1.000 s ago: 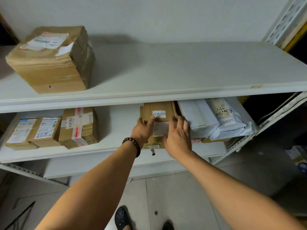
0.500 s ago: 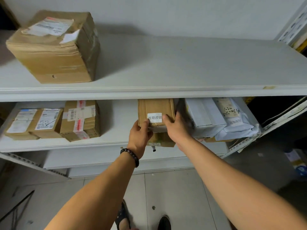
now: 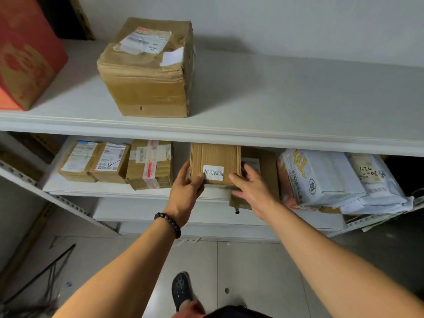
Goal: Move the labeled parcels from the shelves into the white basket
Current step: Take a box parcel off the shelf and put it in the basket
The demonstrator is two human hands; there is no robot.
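A red carton [image 3: 25,53], cut off at the left edge, and a creased, taped brown box [image 3: 146,88] stand on the upper shelf [image 3: 286,99]. Three labelled cardboard parcels [image 3: 110,161] sit side by side on the lower shelf [image 3: 103,191]. The left grip [image 3: 185,191] pinches a small ribbed cardboard parcel [image 3: 213,156], white-labelled, at that shelf's front edge. The right grip [image 3: 252,191], fingers spread, seems to touch its corner and half hides a flat brown parcel [image 3: 267,171]. Crinkled white mailers [image 3: 325,177] lie rightmost.
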